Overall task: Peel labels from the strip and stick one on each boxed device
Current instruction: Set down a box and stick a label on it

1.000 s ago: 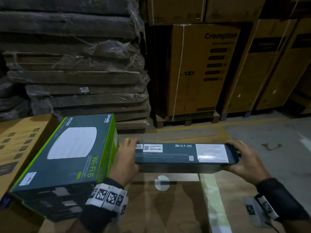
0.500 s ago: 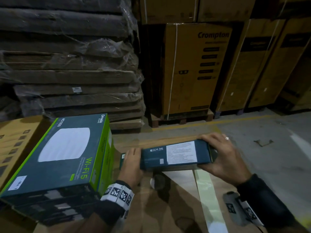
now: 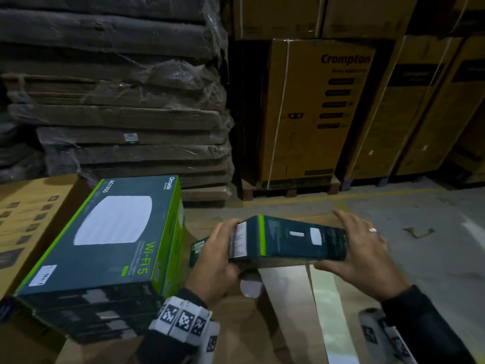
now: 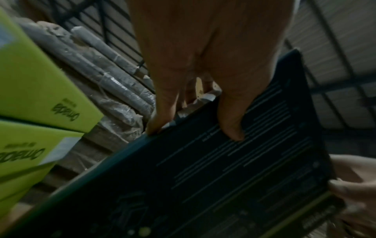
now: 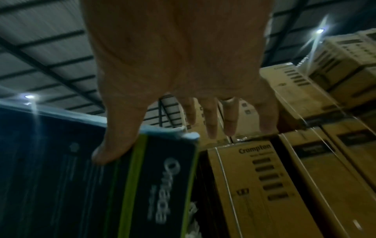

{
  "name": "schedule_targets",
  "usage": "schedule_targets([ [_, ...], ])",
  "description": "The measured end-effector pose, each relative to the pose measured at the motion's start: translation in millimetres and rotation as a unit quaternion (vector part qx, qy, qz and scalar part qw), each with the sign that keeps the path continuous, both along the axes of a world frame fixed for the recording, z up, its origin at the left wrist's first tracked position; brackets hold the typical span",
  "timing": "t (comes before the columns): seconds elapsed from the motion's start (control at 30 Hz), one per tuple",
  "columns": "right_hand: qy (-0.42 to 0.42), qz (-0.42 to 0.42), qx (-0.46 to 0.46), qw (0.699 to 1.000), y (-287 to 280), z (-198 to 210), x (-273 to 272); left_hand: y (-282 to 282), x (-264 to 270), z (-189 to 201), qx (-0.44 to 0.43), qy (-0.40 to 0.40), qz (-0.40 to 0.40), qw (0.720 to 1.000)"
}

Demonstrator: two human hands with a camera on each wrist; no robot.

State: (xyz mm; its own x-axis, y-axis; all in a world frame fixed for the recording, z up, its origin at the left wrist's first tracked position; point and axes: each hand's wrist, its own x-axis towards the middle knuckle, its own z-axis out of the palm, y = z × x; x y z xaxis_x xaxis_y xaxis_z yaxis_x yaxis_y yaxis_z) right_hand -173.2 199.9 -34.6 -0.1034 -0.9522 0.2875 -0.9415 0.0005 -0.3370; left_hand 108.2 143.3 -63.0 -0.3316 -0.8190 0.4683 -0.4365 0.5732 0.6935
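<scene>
Warehouse stock rings a cardboard surface (image 3: 275,324) on which the work goes on. Above it both hands hold one dark device box (image 3: 296,239), tilted, its narrow green-striped side up toward the head camera. The left hand (image 3: 217,261) clamps the box's left end: the thumb lies along the labelled end face, and in the left wrist view the fingers (image 4: 231,125) press flat on the printed underside. The right hand (image 3: 367,256) takes the other end, thumb under the lower edge; its fingers (image 5: 211,119) stretch out straight and apart past the far corner, a ring on one, so this hand props the box more than it grips it.

Just left of the held box stands a stack (image 3: 105,245) of like boxes, the top one showing a white disc and "Wi-Fi 5". A pale strip (image 3: 328,311) lies along the cardboard under the hands, and a small white round spot (image 3: 250,287) shows below the left hand. Behind are shrink-wrapped flat cartons (image 3: 118,101) on the left and tall brown "Crompton" cartons (image 3: 315,114) on the right, with grey floor (image 3: 420,232) beyond.
</scene>
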Motion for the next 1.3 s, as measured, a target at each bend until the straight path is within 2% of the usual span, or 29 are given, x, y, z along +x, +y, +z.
schedule_targets([
  [0.07,-0.082,-0.025,0.002,0.996,1,-5,-10,-4,10,-7,0.014,0.033,0.006,0.999],
  [0.13,-0.243,0.020,-0.013,0.970,1,-7,-8,-9,16,-17,0.062,0.068,0.006,0.996],
  [0.17,-0.295,0.043,-0.013,0.955,0,-8,-5,-11,19,-23,0.082,0.075,0.008,0.994],
  [0.27,-0.350,0.072,0.002,0.934,-1,-14,2,-21,27,-44,0.084,0.047,0.030,0.995],
  [0.37,-0.354,0.070,0.032,0.932,0,-23,9,-24,33,-59,0.064,0.022,0.054,0.996],
  [0.57,-0.359,0.061,0.002,0.931,1,-57,23,-13,39,-81,0.092,0.034,0.071,0.993],
  [0.7,-0.372,0.029,-0.002,0.928,0,-82,34,-6,43,-95,0.174,0.042,0.056,0.982],
  [0.8,-0.368,0.002,0.010,0.930,4,-106,40,2,48,-113,0.213,-0.004,0.038,0.976],
  [0.9,-0.400,-0.030,0.031,0.915,9,-129,38,10,60,-132,0.264,-0.023,-0.011,0.964],
  [1.0,-0.428,-0.078,0.062,0.898,12,-149,38,18,63,-134,0.336,0.059,-0.082,0.936],
  [1.07,-0.431,-0.096,0.077,0.894,16,-165,40,21,61,-130,0.368,0.090,-0.092,0.921],
  [1.17,-0.420,-0.101,0.079,0.898,21,-184,45,21,58,-136,0.393,0.140,-0.072,0.906],
  [1.3,-0.410,-0.106,0.108,0.899,23,-196,55,28,52,-139,0.482,0.214,-0.034,0.849],
])
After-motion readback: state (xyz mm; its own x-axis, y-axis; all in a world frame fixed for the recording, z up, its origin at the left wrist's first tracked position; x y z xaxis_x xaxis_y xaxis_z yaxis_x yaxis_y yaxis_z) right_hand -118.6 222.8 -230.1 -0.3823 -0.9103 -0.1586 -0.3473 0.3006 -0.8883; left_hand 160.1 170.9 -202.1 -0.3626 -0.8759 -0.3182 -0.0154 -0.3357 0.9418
